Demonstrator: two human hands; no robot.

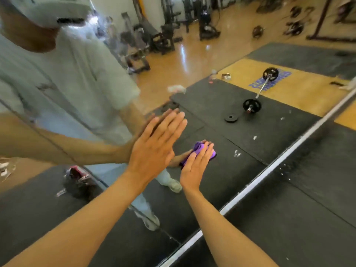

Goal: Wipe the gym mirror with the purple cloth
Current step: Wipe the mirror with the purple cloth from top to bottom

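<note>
Wiping looks under way: the right hand (194, 166) presses the one purple cloth (198, 149) flat against the lower part of the gym mirror (240, 132), fingers (207, 151) spread over it, while the left hand (154, 145) rests open-palmed on the glass just beside it, holding nothing. The next move likely calls for sliding the cloth with steady pressure toward the white specks (237, 153) near it. Counted: one cloth, two hands, one mirror, one reflected barbell (260, 89)

light: bright, even indoor | glare: white streak on reflected wood floor (183, 53) | blur: reflected gym machines (154, 35) and top-left corner smeared, hands sharper | distortion: wide-angle bend at edges, mirror frame (269, 166) slanted | shadows: soft, faint
</note>
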